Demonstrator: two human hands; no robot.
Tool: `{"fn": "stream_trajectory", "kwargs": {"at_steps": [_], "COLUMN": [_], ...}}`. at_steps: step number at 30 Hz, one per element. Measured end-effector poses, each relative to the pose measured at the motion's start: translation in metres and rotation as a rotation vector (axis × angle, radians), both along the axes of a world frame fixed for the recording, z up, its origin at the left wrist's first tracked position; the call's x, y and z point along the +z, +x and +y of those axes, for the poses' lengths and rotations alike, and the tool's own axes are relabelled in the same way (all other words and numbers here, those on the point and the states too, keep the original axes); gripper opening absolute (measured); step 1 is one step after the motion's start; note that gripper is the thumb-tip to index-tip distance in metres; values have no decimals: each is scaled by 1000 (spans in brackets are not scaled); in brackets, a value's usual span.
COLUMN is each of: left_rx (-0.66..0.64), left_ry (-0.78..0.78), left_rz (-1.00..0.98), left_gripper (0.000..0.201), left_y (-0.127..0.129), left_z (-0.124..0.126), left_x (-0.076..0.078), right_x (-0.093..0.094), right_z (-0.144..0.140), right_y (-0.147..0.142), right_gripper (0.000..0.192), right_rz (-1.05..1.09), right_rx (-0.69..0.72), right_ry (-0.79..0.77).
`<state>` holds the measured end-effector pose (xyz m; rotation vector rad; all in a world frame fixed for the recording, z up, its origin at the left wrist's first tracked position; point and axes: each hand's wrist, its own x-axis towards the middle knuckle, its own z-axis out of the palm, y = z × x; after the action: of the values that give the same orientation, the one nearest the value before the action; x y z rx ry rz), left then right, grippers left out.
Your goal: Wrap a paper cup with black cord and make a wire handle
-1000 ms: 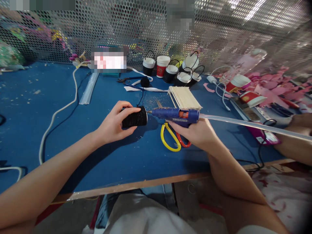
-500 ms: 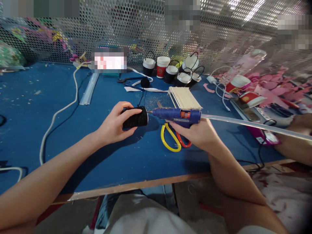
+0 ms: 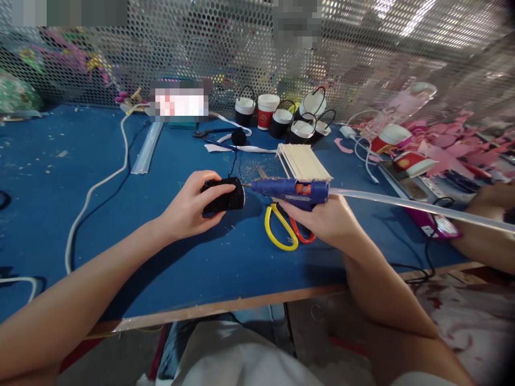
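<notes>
Since the blue table [image 3: 60, 182] is cluttered w/ stuff, both hands work just above its near edge. Glue gun [image 3: 290, 190] lies flat in the right hand [image 3: 328, 217], fingers wrapped under the grip, long clear stick [image 3: 402, 202] trailing off to the right, prob so the nozzle points straight at the black-wrapped cup [image 3: 223, 197]. Left hand [image 3: 193, 206] grips that cup sideways, thumb on top, its end facing the tip, almost touching. Yellow/red scissors [image 3: 284, 233] lie on the table right under the gun, stack of wooden sticks [image 3: 303, 161] just behind, more cups w/ handles [image 3: 300, 126] at the back.
</notes>
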<state>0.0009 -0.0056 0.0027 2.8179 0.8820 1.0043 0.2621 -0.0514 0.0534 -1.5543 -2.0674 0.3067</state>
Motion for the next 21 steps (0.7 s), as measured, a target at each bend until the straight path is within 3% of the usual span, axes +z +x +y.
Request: {"fn": "stream_trajectory", "kwargs": {"at_steps": [21], "left_rx": [10], "left_ry": [-22], "left_rz": [-22], "left_gripper": [51], "left_y": [2], "left_z": [-1], "left_x": [3], "right_x": [-4], "right_z": [0], "right_y": [1], "right_gripper": [22], "right_rz": [20], "right_rx": [12], "right_ry": [36]}}
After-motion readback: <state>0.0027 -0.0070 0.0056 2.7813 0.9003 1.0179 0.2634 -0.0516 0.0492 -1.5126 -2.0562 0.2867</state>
